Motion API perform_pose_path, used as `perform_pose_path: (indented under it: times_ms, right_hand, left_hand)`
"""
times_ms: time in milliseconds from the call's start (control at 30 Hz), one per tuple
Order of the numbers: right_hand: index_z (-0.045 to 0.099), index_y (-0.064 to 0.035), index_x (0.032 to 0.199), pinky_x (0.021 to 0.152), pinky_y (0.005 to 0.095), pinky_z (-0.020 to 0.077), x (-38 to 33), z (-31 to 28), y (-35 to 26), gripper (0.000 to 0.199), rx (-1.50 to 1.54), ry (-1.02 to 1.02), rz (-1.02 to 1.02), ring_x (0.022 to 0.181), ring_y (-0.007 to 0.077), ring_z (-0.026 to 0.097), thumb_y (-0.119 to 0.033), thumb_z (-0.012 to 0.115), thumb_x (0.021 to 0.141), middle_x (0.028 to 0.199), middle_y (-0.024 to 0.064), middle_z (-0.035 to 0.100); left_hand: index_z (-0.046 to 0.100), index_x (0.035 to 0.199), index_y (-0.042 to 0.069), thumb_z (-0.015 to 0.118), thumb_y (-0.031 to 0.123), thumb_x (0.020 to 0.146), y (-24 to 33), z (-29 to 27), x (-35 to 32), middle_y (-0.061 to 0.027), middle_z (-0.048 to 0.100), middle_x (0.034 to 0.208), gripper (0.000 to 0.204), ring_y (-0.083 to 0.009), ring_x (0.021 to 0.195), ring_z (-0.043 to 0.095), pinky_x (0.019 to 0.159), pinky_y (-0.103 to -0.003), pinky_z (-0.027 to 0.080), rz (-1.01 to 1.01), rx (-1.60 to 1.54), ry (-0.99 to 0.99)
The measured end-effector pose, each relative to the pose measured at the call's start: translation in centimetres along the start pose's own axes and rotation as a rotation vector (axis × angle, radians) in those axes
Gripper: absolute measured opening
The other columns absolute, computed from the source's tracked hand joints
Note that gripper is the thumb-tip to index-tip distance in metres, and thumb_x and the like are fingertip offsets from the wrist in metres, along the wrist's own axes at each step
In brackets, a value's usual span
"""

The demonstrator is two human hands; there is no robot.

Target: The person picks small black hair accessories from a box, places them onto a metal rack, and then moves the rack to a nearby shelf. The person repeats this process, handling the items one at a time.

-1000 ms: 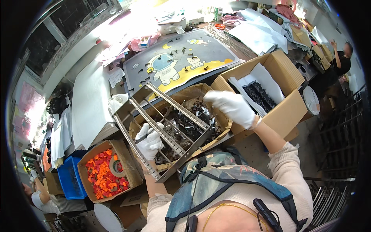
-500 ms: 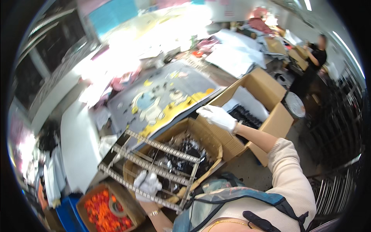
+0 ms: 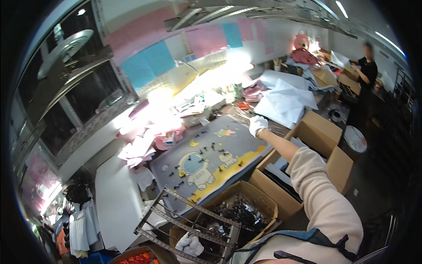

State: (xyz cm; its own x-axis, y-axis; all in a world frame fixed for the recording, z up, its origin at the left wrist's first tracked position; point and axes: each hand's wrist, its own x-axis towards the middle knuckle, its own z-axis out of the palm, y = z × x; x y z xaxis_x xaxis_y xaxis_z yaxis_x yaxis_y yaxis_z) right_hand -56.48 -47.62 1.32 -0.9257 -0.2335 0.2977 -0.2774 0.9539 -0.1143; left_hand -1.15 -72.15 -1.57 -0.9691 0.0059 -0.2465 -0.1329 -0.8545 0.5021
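Observation:
My left hand (image 3: 190, 244), in a white glove, is closed at the lower rail of a metal rack (image 3: 202, 207) with ladder-like bars. The rack is tilted over a cardboard box (image 3: 267, 200) of shiny black pieces (image 3: 239, 213). My right hand (image 3: 259, 126), also gloved in white, reaches out to the far right edge of a grey mat (image 3: 237, 132) printed with an astronaut. Its fingers look curled; whether anything is in them is hidden. Thin metal rods (image 3: 241, 114) lie beside it. Small dark pieces (image 3: 213, 146) are scattered on the mat.
An open cardboard box (image 3: 338, 169) stands under my right forearm, a white bucket (image 3: 354, 139) beyond it. White sheets (image 3: 285, 103) cover the far table. Orange pieces (image 3: 136, 258) fill a box at the lower left. Another person (image 3: 367, 68) stands far right.
My right hand has moved from above the open cardboard box to the mat's far edge. The view has tilted up. My left hand stays on the rack.

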Motion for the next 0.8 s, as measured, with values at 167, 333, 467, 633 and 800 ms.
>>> perform_pose_path:
  times_ms: [167, 333, 467, 633, 800]
  right_hand:
    - [0.071, -0.0094, 0.110, 0.101, 0.0410, 0.0478, -7.1, -4.7, -8.3, 0.030, 0.641, -0.076, -0.664, 0.112, 0.0315, 0.063, -0.029, 0.055, 0.095, 0.116, 0.0133, 0.068]
    - [0.064, -0.0138, 0.120, 0.095, 0.0440, 0.0489, -17.6, -16.0, -11.6, 0.029, 0.823, 0.187, -1.064, 0.109, 0.0306, 0.061, -0.032, 0.057, 0.098, 0.125, 0.0075, 0.063]
    - [0.059, -0.0135, 0.122, 0.092, 0.0449, 0.0470, -22.0, -20.5, -7.8, 0.030, 1.029, 0.444, -1.217, 0.105, 0.0339, 0.060, -0.034, 0.046, 0.105, 0.126, 0.0096, 0.060]
    - [0.060, -0.0086, 0.121, 0.095, 0.0475, 0.0442, -27.1, -23.6, -0.2, 0.046, 1.036, 0.454, -1.156, 0.104, 0.0369, 0.058, -0.041, 0.030, 0.108, 0.122, 0.0138, 0.059]
    - [0.064, -0.0092, 0.107, 0.084, 0.0431, 0.0493, -36.6, -27.5, 7.3, 0.030, 0.797, 0.626, -0.872, 0.096, 0.0284, 0.061, -0.029, 0.041, 0.107, 0.113, 0.0081, 0.063]
  left_hand:
    - [0.064, 0.082, 0.007, 0.063, 0.029, 0.093, 1.1, 1.2, 0.0, -0.0063, 0.048, 0.059, 0.025, -0.0215, 0.058, 0.051, 0.055, -0.040, 0.041, -0.024, 0.292, 0.044]
    - [0.066, 0.112, 0.002, 0.060, 0.024, 0.095, -0.5, 1.4, 1.9, -0.0095, 0.062, 0.072, 0.029, -0.0216, 0.062, 0.058, 0.055, -0.037, 0.046, -0.041, 0.211, -0.066]
    - [0.065, 0.116, 0.002, 0.060, 0.024, 0.095, -1.2, 5.5, 4.2, -0.0102, 0.065, 0.077, 0.031, -0.0229, 0.064, 0.061, 0.058, -0.038, 0.048, 0.035, 0.532, 0.045]
    - [0.064, 0.122, 0.002, 0.061, 0.024, 0.095, -3.3, 10.7, 8.1, -0.0112, 0.069, 0.083, 0.035, -0.0245, 0.067, 0.064, 0.060, -0.038, 0.050, 0.503, 1.368, 0.087]
    - [0.060, 0.134, 0.004, 0.065, 0.020, 0.092, -8.1, 19.8, 11.5, -0.0140, 0.074, 0.105, 0.046, -0.0300, 0.084, 0.071, 0.074, -0.040, 0.055, 0.785, 2.038, -0.015]
